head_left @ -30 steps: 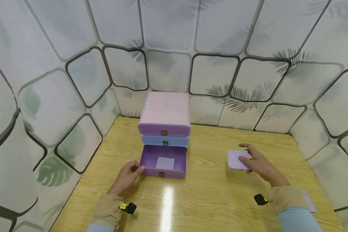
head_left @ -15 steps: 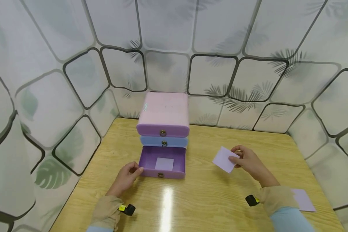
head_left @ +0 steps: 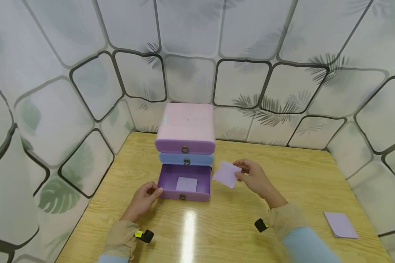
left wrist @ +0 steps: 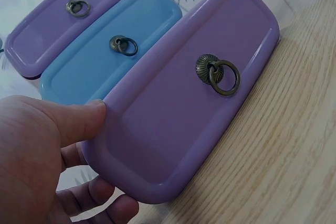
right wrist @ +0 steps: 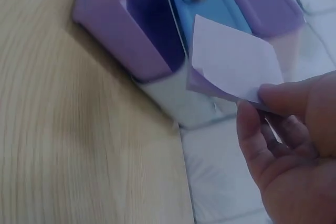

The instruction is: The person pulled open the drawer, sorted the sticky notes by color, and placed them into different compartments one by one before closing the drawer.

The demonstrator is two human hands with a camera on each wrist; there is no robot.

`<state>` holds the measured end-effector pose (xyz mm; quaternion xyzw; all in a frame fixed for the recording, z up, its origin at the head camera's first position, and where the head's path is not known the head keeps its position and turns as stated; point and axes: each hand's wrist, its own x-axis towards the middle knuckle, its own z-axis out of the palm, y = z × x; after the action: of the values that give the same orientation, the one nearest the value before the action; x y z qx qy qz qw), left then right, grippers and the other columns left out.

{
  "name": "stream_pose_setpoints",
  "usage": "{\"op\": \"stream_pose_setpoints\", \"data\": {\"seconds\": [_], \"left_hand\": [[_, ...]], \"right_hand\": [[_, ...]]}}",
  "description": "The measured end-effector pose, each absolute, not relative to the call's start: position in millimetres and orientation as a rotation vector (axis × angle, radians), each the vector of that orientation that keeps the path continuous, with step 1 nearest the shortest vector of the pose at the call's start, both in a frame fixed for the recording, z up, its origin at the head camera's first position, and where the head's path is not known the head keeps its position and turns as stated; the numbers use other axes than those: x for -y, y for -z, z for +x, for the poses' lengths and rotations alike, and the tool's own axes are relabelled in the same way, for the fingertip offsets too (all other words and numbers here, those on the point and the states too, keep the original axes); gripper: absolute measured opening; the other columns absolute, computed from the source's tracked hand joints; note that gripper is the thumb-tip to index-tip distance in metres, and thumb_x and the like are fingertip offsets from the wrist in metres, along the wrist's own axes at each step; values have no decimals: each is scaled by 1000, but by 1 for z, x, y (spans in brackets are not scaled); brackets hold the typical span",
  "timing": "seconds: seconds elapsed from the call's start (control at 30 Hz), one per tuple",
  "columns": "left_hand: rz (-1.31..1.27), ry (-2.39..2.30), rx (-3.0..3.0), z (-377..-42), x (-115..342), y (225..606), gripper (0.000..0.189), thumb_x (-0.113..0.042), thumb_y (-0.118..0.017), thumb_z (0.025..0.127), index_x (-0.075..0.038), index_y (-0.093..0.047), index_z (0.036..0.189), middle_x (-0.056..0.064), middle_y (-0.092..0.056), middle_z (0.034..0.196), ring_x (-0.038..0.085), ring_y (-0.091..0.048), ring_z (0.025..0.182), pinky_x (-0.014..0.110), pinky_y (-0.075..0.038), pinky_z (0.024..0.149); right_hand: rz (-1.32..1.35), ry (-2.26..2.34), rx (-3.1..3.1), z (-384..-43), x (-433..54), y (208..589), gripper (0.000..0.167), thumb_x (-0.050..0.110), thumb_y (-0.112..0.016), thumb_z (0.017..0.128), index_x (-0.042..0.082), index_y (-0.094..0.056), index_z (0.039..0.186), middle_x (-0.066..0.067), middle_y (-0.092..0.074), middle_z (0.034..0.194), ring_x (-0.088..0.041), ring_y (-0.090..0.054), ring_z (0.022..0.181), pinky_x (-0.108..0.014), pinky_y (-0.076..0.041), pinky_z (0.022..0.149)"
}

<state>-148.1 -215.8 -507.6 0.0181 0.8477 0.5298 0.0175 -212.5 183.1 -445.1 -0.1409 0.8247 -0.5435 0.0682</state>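
Observation:
A small pastel drawer unit [head_left: 189,122] stands at the back of the table, its purple bottom drawer [head_left: 200,197] pulled out. At that drawer's left front corner, my left hand [head_left: 140,202] grips the edge, the thumb [left wrist: 86,121] on the front face and the other fingers around the side. Inside the drawer lies a lilac square of paper [head_left: 187,185]. My right hand [head_left: 256,180] pinches a thin pad of lilac sticky notes [head_left: 226,174] between thumb and fingers, above the table just right of the drawer. Its sheets curl apart at one edge in the right wrist view.
Another lilac pad [head_left: 341,225] lies on the wooden table [head_left: 237,233] at the far right. The blue middle drawer [head_left: 171,159] and the purple top drawer [head_left: 169,147] are closed. Patterned fabric walls [head_left: 243,87] enclose the table's back and sides.
My right hand has carried the sticky note pad leftward, close to the open drawer, turning it on the way. The far-right pad has come into full view. My left hand stays on the drawer.

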Motion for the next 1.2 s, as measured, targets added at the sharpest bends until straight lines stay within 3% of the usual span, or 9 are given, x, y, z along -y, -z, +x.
{"op": "stream_pose_setpoints", "data": {"seconds": [0.17,0.3,0.5,0.9,1.07,1.2], "left_hand": [[61,-1670,-2617,-149,217,511,28,-32,-65,93,-9,-56,81,3,-49,72,15,-46,65,26,-40,59],[48,-1665,-2615,-149,214,508,26,-28,-65,93,-7,-56,81,3,-50,72,14,-47,64,26,-41,58],[45,-1663,-2587,-150,211,507,22,-19,-63,95,-2,-56,82,8,-55,76,17,-52,66,27,-45,59],[31,-1662,-2595,-147,217,511,28,-33,-64,94,-8,-56,82,6,-56,78,19,-54,70,30,-48,62],[22,-1667,-2587,-148,217,511,26,-31,-64,94,-9,-56,83,6,-56,79,19,-54,72,30,-49,63],[37,-1663,-2594,-148,216,511,26,-30,-63,94,-8,-56,83,6,-56,80,20,-55,73,31,-50,64]], "right_hand": [[-605,1536,-2648,-214,-144,444,23,1,-65,91,10,-64,112,-7,-68,110,-20,-62,86,-30,-53,69],[-703,1489,-2686,-217,-122,449,22,2,-65,91,13,-66,110,-3,-68,110,-17,-63,88,-32,-54,74],[-691,1436,-2684,-223,-99,459,23,4,-66,91,16,-66,111,-1,-67,111,-14,-63,89,-29,-53,73],[-710,1329,-2603,-230,-62,475,21,6,-64,92,16,-65,111,2,-65,105,-11,-59,84,-27,-51,72],[-701,1259,-2567,-233,-58,478,23,8,-64,93,17,-65,114,3,-65,97,-10,-57,76,-26,-50,65],[-735,1213,-2551,-236,-56,480,23,8,-64,93,15,-65,115,3,-65,96,-8,-59,77,-26,-51,68]]}}
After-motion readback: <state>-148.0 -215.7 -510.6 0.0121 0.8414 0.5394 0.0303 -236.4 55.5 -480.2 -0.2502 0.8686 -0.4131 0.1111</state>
